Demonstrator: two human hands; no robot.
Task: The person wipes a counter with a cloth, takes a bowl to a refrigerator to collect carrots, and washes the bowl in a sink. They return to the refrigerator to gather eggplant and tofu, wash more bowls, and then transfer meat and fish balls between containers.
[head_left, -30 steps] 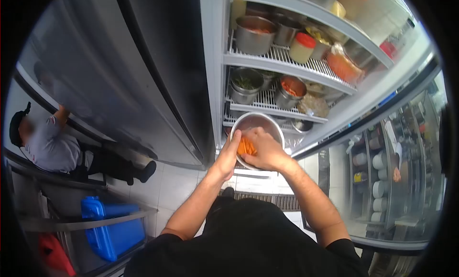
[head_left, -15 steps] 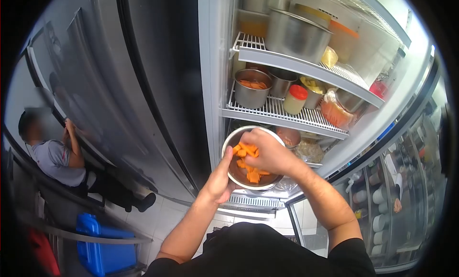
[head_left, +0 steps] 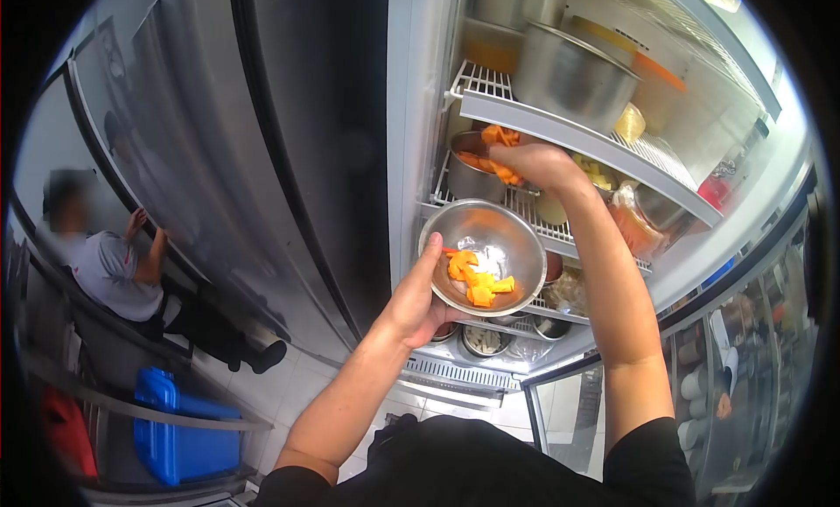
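My left hand (head_left: 415, 304) is closed on the rim and side of a steel bowl (head_left: 523, 244), thumb over the edge. Several orange carrot pieces (head_left: 479, 284) lie in the bottom of that bowl, which tilts towards me. Just below the upper fridge shelf, my right hand (head_left: 544, 164) is closed around a bunch of carrot pieces (head_left: 500, 137) that stick out past the fingers. It hovers at a round metal pot (head_left: 471, 181) on the middle shelf, with more carrots inside. The right fingertips are partly hidden behind the hand.
A large metal pot (head_left: 573, 78) stands on the upper wire shelf. Containers of cut food, including a tub of white pieces (head_left: 484, 339), sit lower down. The glass fridge door (head_left: 744, 349) is open at right. A person (head_left: 114, 275) stands at left near a blue bin (head_left: 185, 433).
My right hand has risen out of the bowl with carrot pieces and moved to the pot on the middle shelf. Fewer carrots are in the bowl, which now tilts more towards me.
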